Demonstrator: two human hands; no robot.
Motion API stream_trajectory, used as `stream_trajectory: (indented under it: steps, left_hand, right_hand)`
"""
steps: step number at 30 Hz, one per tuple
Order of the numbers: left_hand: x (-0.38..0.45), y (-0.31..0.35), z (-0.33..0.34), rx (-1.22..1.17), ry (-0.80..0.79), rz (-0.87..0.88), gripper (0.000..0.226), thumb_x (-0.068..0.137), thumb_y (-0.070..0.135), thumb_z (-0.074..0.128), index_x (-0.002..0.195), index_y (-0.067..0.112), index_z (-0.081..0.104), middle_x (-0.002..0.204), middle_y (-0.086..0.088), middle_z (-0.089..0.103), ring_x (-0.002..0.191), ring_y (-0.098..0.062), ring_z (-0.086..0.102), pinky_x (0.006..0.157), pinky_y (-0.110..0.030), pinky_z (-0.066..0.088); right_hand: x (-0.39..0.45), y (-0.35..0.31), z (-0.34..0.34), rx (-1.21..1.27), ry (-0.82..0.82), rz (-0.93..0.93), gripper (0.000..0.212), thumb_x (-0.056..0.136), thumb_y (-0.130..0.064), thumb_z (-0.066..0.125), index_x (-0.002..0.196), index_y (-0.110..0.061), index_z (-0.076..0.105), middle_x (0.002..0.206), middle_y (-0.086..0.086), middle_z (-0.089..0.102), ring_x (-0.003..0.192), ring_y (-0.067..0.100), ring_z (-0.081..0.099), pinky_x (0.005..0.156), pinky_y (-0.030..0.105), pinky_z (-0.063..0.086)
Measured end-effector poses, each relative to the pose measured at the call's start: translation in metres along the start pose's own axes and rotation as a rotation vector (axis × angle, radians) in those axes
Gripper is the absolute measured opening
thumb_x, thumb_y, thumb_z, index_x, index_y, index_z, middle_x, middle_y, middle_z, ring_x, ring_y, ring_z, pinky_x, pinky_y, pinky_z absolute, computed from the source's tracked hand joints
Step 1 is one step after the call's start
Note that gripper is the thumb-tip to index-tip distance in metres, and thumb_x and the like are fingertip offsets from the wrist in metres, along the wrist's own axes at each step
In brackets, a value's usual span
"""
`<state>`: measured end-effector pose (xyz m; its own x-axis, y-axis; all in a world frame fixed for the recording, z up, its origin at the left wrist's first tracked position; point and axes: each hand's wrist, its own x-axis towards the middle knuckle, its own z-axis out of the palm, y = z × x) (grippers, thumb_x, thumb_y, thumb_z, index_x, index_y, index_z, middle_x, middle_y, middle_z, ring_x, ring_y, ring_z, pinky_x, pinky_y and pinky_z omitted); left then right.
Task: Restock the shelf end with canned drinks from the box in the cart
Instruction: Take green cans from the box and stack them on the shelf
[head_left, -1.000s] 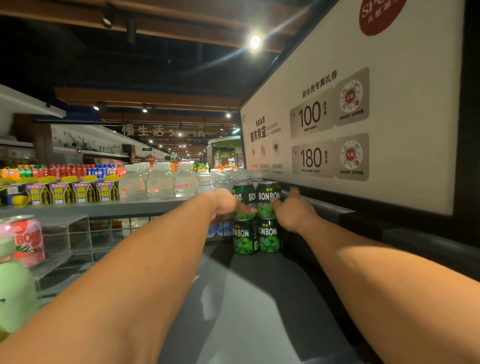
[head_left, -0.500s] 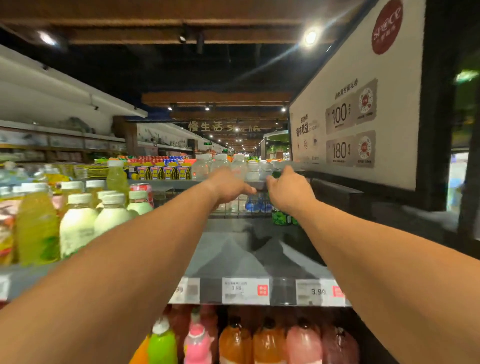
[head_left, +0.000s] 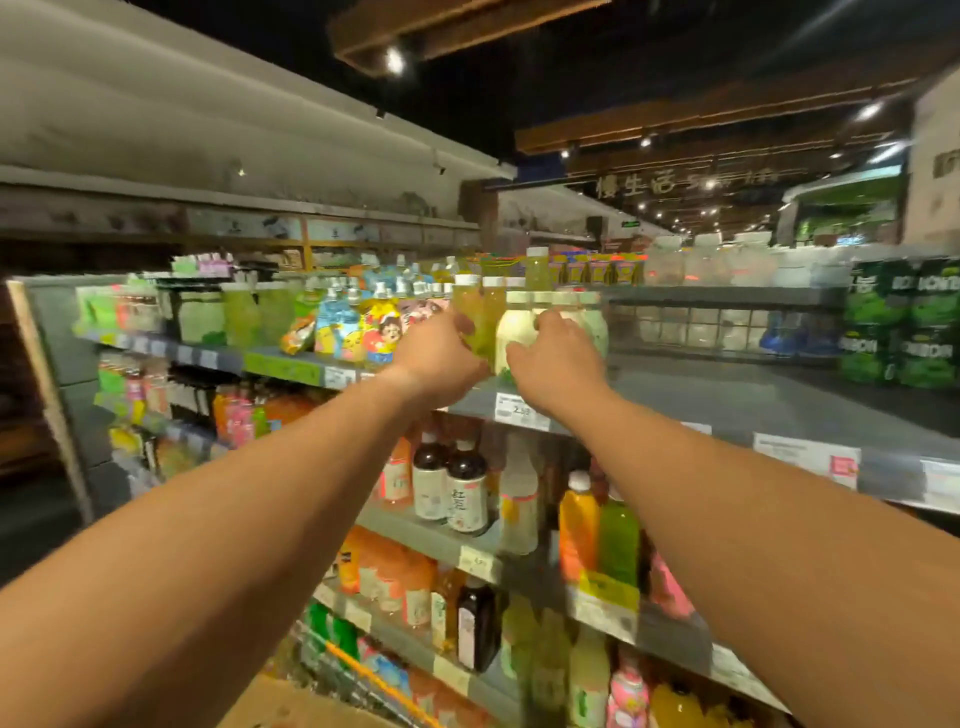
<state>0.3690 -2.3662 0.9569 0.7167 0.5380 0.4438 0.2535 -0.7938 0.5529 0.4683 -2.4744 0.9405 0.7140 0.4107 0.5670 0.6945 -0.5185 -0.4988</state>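
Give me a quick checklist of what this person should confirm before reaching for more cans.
1. Left hand free: ok as far as the blurred view shows; nothing is seen in it.
2. Right hand free: ok as far as shown; it is in front of a pale bottle, and contact cannot be told.
3. Green Bonbon cans stacked upright at the shelf's right end: ok.
4. Room left on the grey shelf beside the cans: ok, a bare stretch shows.
5. Box in the cart ready: cannot tell, only a brown corner shows at the bottom.
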Motion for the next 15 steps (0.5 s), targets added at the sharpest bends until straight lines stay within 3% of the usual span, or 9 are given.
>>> stream_trajectory:
  steps: [4,7,13,15]
  left_hand:
    - [-0.046,-0.095,-0.026,0.172,-0.044,-0.130,0.051,0.075,0.032,0.075,0.121,0.016,0.061,0.111,-0.007,0.070,0.104,-0.029,0.066,0.080,-0.030,0.051]
    - [-0.087,-0.166,-0.028,0.276,-0.088,-0.252,0.057,0.077,0.034,0.074,0.127,0.016,0.056,0.121,-0.009,0.067,0.113,-0.031,0.062,0.087,-0.034,0.049]
    - [-0.176,-0.282,0.011,0.305,-0.205,-0.444,0.056,0.082,0.033,0.071,0.130,0.009,0.055,0.129,-0.016,0.062,0.119,-0.033,0.058,0.094,-0.036,0.047]
    - [-0.203,-0.310,0.031,0.301,-0.258,-0.486,0.052,0.082,0.034,0.071,0.125,0.009,0.056,0.125,-0.017,0.063,0.115,-0.034,0.060,0.090,-0.036,0.048]
  right_hand:
    - [-0.042,-0.052,0.074,0.040,-0.133,-0.052,0.046,0.090,-0.038,0.053,0.125,-0.009,0.048,0.125,0.016,0.053,0.116,0.038,0.052,0.089,0.042,0.044]
    - [-0.088,-0.072,0.130,0.036,-0.260,-0.086,0.048,0.088,-0.041,0.054,0.124,-0.010,0.049,0.124,0.015,0.052,0.115,0.038,0.052,0.091,0.042,0.045]
    - [-0.195,-0.070,0.234,0.001,-0.519,-0.093,0.047,0.087,-0.038,0.056,0.122,-0.008,0.049,0.120,0.017,0.054,0.111,0.040,0.055,0.089,0.043,0.047]
    - [-0.227,-0.061,0.262,-0.027,-0.604,-0.094,0.049,0.087,-0.038,0.057,0.124,-0.007,0.048,0.121,0.017,0.054,0.112,0.039,0.055,0.090,0.042,0.046]
